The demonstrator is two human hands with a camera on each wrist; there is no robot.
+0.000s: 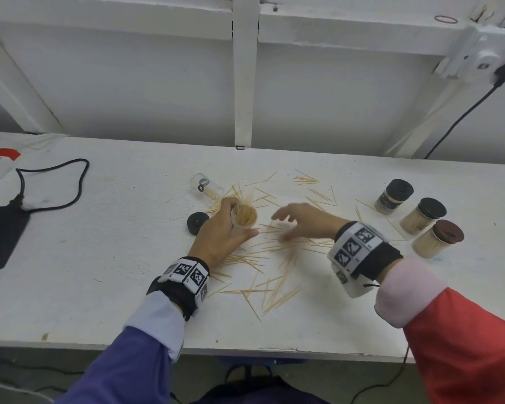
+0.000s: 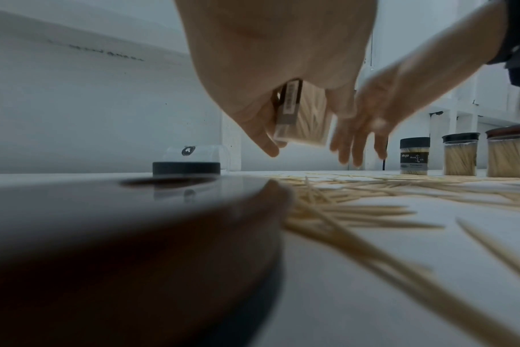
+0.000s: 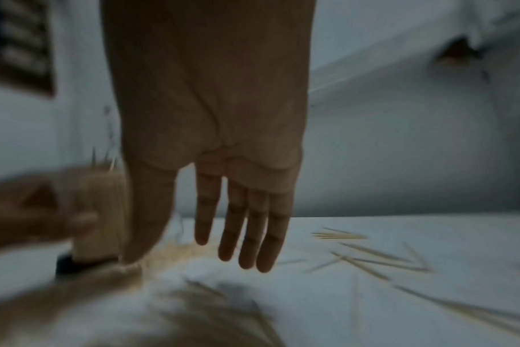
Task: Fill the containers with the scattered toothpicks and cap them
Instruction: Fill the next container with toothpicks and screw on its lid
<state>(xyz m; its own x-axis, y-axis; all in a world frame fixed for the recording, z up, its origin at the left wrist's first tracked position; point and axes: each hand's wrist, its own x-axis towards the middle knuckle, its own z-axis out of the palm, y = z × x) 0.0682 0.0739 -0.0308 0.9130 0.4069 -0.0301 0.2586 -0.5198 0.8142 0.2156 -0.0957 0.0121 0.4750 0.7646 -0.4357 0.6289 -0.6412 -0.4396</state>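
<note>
My left hand (image 1: 231, 225) grips an uncapped clear container (image 1: 244, 214) packed with toothpicks, held slightly above the table; the left wrist view shows the container (image 2: 304, 117) between the fingers. My right hand (image 1: 292, 221) hovers open, fingers spread, just right of it over scattered toothpicks (image 1: 274, 272); its straight fingers (image 3: 246, 230) hang above the table. A black cap (image 1: 197, 223) lies left of my left hand. An empty clear container (image 1: 206, 185) lies on its side behind it. Three capped full containers (image 1: 420, 217) stand at the right.
A black power adapter (image 1: 0, 231) and its cable (image 1: 56, 185) lie at the far left of the white table (image 1: 99, 272). A white wall with a post (image 1: 244, 83) rises right behind the table. The table's front edge (image 1: 245, 349) runs close to my forearms.
</note>
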